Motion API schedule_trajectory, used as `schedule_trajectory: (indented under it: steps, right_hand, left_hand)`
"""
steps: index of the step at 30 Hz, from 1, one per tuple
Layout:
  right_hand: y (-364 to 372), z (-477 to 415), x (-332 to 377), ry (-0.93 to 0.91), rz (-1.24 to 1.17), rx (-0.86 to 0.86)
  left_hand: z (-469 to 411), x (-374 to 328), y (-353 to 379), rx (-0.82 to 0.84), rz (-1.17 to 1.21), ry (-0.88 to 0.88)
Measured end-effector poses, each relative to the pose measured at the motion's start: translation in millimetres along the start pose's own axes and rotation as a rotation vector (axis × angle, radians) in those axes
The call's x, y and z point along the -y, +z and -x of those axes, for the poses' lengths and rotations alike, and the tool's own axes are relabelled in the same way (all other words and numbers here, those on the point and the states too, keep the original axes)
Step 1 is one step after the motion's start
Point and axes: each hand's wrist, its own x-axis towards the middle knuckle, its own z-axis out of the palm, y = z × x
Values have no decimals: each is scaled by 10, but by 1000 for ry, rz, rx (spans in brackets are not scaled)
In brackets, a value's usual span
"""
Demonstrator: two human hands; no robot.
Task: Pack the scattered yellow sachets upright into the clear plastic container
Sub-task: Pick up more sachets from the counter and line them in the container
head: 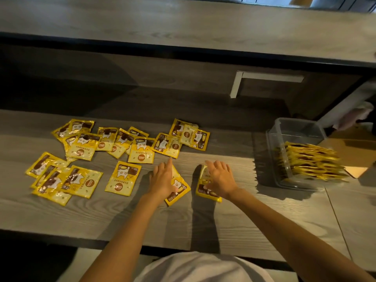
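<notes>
Each open hand, left (162, 178) and right (220, 178), lies flat on a sachet (179, 190).

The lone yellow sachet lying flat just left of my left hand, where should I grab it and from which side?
That lone sachet lies flat on the table, clear of the others, so nothing blocks its edges. Probably best to pinch a long side edge, coming from the right with the left hand, which is nearest. Being thin and flat, it may need a fingertip slid under the edge first.
</notes>
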Motion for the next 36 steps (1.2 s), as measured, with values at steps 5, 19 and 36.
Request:
schedule_trajectory:
  steps: [5,19,36]
  right_hand:
    - [-142,50,-164,129,-61,34]
    - [-1133,369,-919,96,-392,-434]
    - [-1737,432,-2604,165,-437,-706]
  left_hand:
    - [-18,-201,55,-70,8,-28]
    - [-58,-1476,-330,-291,246,113]
    - [-308,-3471,-147,-373,399,566]
